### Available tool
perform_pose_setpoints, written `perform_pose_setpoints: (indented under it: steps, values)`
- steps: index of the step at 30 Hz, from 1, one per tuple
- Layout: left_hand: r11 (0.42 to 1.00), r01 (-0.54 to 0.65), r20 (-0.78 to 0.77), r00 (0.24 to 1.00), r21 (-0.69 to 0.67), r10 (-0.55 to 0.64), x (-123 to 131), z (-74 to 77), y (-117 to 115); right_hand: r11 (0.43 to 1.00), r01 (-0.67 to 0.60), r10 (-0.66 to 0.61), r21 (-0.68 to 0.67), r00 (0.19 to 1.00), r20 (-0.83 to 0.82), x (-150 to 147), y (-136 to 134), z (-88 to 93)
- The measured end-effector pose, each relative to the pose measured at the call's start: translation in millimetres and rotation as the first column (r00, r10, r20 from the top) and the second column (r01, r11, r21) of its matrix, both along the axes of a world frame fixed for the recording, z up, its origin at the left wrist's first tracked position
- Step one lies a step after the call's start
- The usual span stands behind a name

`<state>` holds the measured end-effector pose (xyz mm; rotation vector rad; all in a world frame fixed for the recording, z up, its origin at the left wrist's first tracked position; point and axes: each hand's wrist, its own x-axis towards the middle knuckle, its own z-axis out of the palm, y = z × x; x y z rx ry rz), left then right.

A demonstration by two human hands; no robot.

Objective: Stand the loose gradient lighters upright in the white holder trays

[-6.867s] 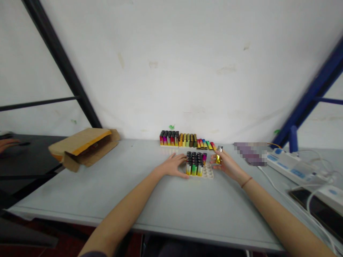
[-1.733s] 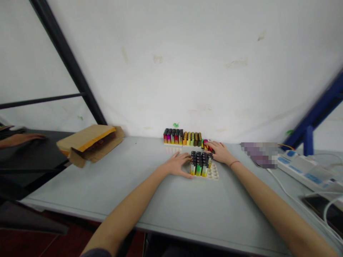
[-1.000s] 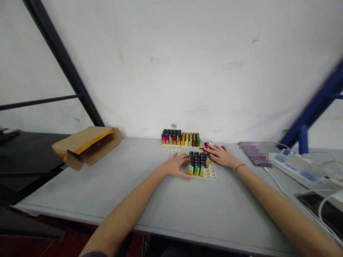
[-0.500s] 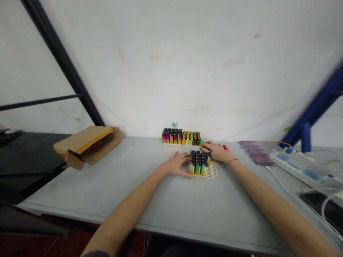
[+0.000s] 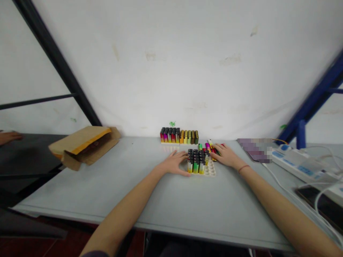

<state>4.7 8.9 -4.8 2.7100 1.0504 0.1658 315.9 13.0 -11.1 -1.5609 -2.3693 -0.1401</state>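
A white tray (image 5: 210, 169) with round holes holds several upright lighters (image 5: 196, 162) on its left part; holes at its right show bare. My left hand (image 5: 174, 164) rests at the tray's left side, thumb and fingers spread around that edge. Loose coloured lighters (image 5: 208, 146) lie behind the tray and to its right. My right hand (image 5: 225, 155) is over the right end of this pile, its fingertips on or beside the lighters; whether it grips one cannot be made out. Nearer the wall stand two filled blocks, one of black-topped lighters (image 5: 170, 136), one of yellow-to-dark ones (image 5: 189, 137).
An open brown cardboard box (image 5: 83, 144) lies at the left of the grey table (image 5: 128, 200). Another person's hand (image 5: 10, 137) shows at the far left. At the right are a white power strip (image 5: 302, 167), cables and a dark phone (image 5: 321, 205).
My right hand has moved right, off the left part of the loose pile, uncovering more lighters. My left hand stays by the tray. Another person's hand has appeared at far left.
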Motion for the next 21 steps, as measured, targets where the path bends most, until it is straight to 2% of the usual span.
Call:
perform_pose_setpoints:
  steps: [2,5,10,13,17,21]
  values:
    - [1.000,0.005,-0.004,1.000,0.001,-0.005,0,0.6,0,0.999,-0.032,0.030,-0.024,0.997,-0.070,4,0,1.4]
    - [1.000,0.004,-0.006,1.000,-0.001,-0.004,0,1.3,-1,0.999,0.038,-0.040,-0.023,0.990,-0.133,10,1,2.7]
    - [1.000,-0.006,-0.005,1.000,-0.010,0.006,0,1.5,0,0.985,0.143,-0.147,-0.097,0.988,-0.044,4,7,2.9]
    - [1.000,-0.001,-0.004,1.000,-0.014,0.001,0,1.3,0,0.985,0.106,-0.112,-0.136,0.993,-0.043,-3,11,2.8]
    - [1.000,-0.007,0.001,1.000,-0.014,0.007,-1,0.7,0,0.996,0.054,-0.063,-0.077,0.990,-0.125,6,14,1.4]
    - [1.000,-0.004,0.001,1.000,-0.014,0.004,0,1.4,0,0.957,0.280,-0.283,-0.073,0.958,-0.035,26,9,0.1]
